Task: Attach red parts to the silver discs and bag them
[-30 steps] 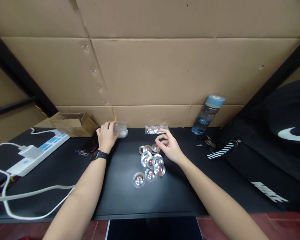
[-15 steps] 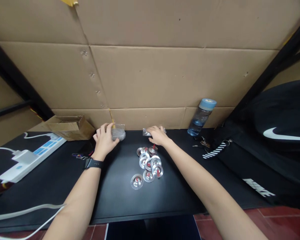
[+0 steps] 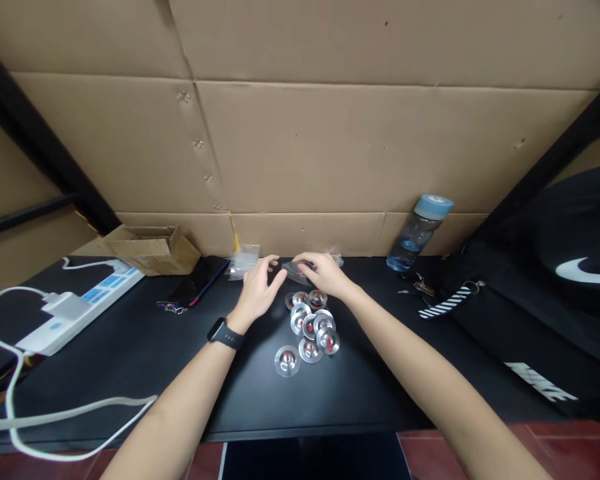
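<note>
My right hand (image 3: 325, 275) is at the back of the black table, thumb and fingers closed on a thin translucent disc (image 3: 293, 272). My left hand (image 3: 260, 290) is just left of the disc, thumb and fingers apart, with nothing visibly held. Behind the left fingers lies a clear plastic packet (image 3: 243, 260). Another clear packet (image 3: 337, 260) is partly hidden by my right hand. In front of my hands several round silver pieces with red centres (image 3: 310, 328) overlap in a loose pile. One similar piece (image 3: 287, 361), with a clear rim, lies nearest me.
A cardboard box (image 3: 155, 250), a phone (image 3: 199, 281) and a white power strip (image 3: 75, 323) with looping cables are on the left. On the right are a blue-capped water bottle (image 3: 417, 233), keys (image 3: 423, 287) and a black bag (image 3: 505, 320). Cardboard (image 3: 300, 147) walls the back.
My left hand has let go of the clear packet and moved right, towards my right hand. A translucent disc now shows in my right fingers. The view has shifted slightly.
</note>
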The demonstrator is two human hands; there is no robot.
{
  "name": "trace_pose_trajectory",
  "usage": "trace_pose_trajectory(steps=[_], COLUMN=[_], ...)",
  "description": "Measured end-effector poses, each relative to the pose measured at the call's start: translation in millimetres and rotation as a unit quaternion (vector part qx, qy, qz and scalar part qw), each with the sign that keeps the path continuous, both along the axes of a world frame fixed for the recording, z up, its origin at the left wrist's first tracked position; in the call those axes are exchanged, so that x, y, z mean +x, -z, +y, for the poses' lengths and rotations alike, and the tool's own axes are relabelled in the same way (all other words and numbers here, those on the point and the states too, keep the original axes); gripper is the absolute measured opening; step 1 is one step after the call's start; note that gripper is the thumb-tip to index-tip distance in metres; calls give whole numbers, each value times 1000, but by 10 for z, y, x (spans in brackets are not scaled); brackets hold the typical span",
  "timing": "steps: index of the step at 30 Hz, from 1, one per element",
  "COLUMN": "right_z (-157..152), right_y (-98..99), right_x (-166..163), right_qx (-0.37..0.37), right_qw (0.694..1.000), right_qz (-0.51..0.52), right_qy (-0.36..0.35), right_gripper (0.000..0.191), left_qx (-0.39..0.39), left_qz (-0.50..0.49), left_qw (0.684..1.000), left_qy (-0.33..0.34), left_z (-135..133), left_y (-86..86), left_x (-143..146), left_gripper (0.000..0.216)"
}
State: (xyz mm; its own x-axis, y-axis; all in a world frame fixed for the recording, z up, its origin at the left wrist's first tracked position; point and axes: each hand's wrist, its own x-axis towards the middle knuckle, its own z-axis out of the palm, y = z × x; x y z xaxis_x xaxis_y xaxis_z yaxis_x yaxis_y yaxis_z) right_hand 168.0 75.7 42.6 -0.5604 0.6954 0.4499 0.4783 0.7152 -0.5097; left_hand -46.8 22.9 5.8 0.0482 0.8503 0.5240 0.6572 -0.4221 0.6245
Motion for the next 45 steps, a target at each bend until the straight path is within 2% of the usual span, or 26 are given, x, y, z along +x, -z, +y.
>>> trace_pose_trajectory(steps=[3, 5, 7, 10, 13, 17, 20, 25, 29, 32, 34, 36, 38, 41, 45], right_z=[-278, -437, -555, -645, -649, -620, -624, -621, -580, -549, -529, -511, -497, -492, -508], right_y=[-76, -75, -38, 47, 120, 154, 118, 60, 96, 119, 129, 142, 163, 212, 271], right_x=[178, 274, 340, 401, 439, 456, 456, 474, 484, 492, 500, 506, 501, 475, 432], right_qx=[-16, -62, -108, -126, -114, -103, -102, -167, -235, -233, -219, -206, -205, -230, -276], right_qw=[998, 996, 987, 973, 974, 971, 966, 953, 923, 918, 923, 926, 924, 915, 897], right_qz=[15, 50, 120, 189, 189, 199, 222, 254, 305, 320, 314, 310, 314, 320, 337], right_qy=[-53, -39, -7, 36, 56, 83, 79, 13, -2, 18, 36, 59, 79, 89, 73], right_gripper=[20, 18, 28, 26, 22, 19, 21, 52, 50, 52, 50, 47, 46, 49, 57], left_qx=[-31, -60, -88, -112, -111, -111, -99, -106, -119, -110, -73, -5, 54, 90, 116], left_qz=[-62, -66, -45, -17, 0, 17, 12, -84, -94, -69, -60, -30, 35, 140, 236], left_qw=[995, 986, 977, 969, 965, 966, 974, 975, 973, 980, 988, 995, 993, 973, 950], left_qy=[78, 143, 191, 221, 239, 235, 203, 177, 173, 153, 125, 94, 101, 157, 170], left_z=[-50, -100, -151, -206, -228, -235, -230, -199, -177, -174, -195, -240, -300, -375, -393], left_y=[11, -12, -41, -70, -73, -59, -48, -22, 8, 9, -23, -82, -145, -193, -161], left_x=[102, 157, 200, 247, 285, 341, 367, 343, 306, 293, 291, 297, 313, 357, 417], left_gripper=[36, 40, 50, 48, 36, 21, 19, 25, 29, 23, 21, 29, 35, 42, 40])
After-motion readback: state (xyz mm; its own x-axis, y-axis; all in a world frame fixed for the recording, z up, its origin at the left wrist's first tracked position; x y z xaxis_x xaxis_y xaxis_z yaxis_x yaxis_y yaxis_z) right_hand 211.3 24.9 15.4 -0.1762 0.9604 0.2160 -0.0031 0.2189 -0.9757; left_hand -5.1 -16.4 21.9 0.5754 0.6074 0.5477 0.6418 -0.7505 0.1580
